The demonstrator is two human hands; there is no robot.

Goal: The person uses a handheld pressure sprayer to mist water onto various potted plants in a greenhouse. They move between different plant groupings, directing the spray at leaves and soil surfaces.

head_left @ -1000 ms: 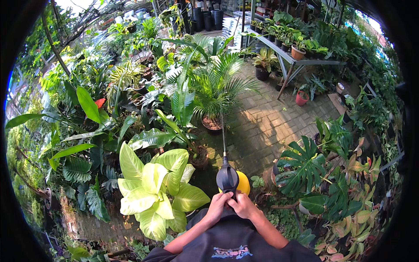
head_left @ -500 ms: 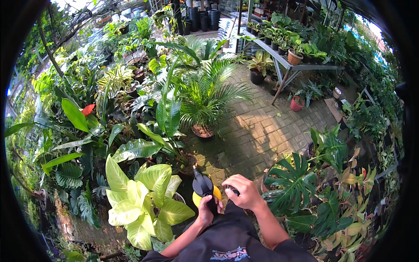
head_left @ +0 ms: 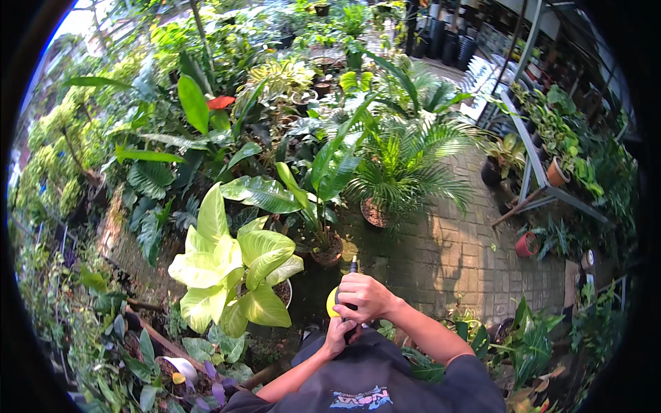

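Close in front of my body I hold a hand sprayer (head_left: 332,303) with a yellow tank and black upper parts. Its thin nozzle (head_left: 354,263) points away from me. My left hand (head_left: 335,337) is closed round the lower black part. Over the top of the sprayer, my right hand (head_left: 365,297) is wrapped with its fingers curled, hiding most of the black head. Left of the hands stands a plant with broad pale yellow-green leaves (head_left: 234,265) in a white pot (head_left: 287,294). Beyond the nozzle is a tall glossy-leaved plant (head_left: 330,172) in a pot.
A potted palm (head_left: 406,165) stands farther off beside the paved path (head_left: 447,255). At the right, a metal-framed bench (head_left: 533,155) carries several plants, with a red pot (head_left: 527,244) lying tilted below. Dense foliage fills the left. A white pot (head_left: 180,368) is at lower left.
My right hand has come down from beside the sprayer onto its top and gripped it. My left hand keeps hold. The view has swung left, so the plants sit farther right.
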